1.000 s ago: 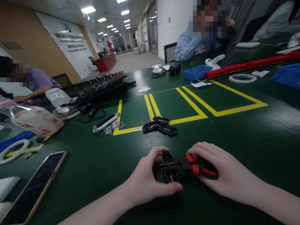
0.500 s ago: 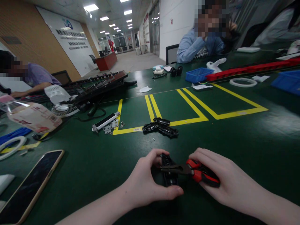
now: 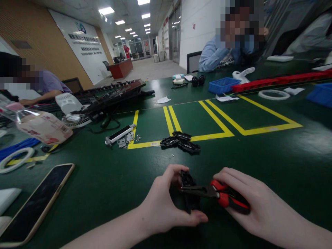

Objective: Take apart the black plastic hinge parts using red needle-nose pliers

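My left hand (image 3: 166,200) grips a small black plastic part (image 3: 191,202) between thumb and fingers, low over the table. Closed round the red and black handles of a pair of long-nose pliers (image 3: 219,193) is my right hand (image 3: 249,197). The dark jaws of the pliers lie across the upper half of the part; whether they pinch anything there I cannot tell. Farther off, several similar black parts (image 3: 181,141) lie in a loose pile on the yellow tape. A tiny metal pin (image 3: 173,155) rests just in front of that pile.
Left of the pile lie a black-and-silver bar (image 3: 120,134), metal brackets (image 3: 126,140) and small rings (image 3: 138,138). A phone (image 3: 38,204) and a plastic bottle (image 3: 43,126) are at the left. Blue trays (image 3: 224,85) and a long red strip (image 3: 282,80) are at the right. Co-workers sit across the table.
The whole view has shifted slightly to the right. The pliers still lie across the black part, which looks a little more tilted in my left hand.
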A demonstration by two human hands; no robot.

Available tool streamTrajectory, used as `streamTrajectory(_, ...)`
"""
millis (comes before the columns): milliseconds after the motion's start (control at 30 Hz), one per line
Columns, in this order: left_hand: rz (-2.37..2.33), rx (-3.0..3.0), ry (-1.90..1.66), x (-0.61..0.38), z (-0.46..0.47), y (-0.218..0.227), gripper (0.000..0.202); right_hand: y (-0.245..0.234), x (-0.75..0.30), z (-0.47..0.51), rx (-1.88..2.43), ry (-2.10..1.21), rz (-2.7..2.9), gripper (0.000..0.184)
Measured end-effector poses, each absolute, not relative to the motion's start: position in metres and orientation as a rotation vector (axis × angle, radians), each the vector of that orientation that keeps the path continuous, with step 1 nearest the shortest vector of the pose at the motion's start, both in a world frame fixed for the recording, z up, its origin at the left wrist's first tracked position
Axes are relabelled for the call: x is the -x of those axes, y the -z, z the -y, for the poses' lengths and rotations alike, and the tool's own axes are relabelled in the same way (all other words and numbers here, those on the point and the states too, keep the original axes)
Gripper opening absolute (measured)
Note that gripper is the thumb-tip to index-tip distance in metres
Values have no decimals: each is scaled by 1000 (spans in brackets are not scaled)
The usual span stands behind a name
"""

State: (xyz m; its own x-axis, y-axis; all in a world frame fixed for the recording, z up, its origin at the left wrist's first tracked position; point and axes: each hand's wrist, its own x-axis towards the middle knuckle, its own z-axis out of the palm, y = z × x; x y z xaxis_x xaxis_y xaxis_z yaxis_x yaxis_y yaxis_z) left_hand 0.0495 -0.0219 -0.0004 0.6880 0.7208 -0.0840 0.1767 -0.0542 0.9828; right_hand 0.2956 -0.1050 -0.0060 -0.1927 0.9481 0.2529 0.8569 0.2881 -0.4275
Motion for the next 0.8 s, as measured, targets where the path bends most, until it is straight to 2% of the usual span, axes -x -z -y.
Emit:
streamTrajectory(200, -736, -1565, -524, -48, 22, 3, 82, 9, -291, 109, 1620, -282, 2065, 32)
streamTrajectory(367, -686, -1491, -516, -48, 25, 5, 78, 11, -296, 112, 1593, -52, 2128, 43)
streamTrajectory(500, -653, -1448, -482, -49, 26, 3, 78, 8, -301, 111, 1500, 89, 2235, 45)
streamTrajectory(800, -638, -1441, -487, -49, 26, 5, 76, 4, -293, 112, 1556, 93, 2193, 42)
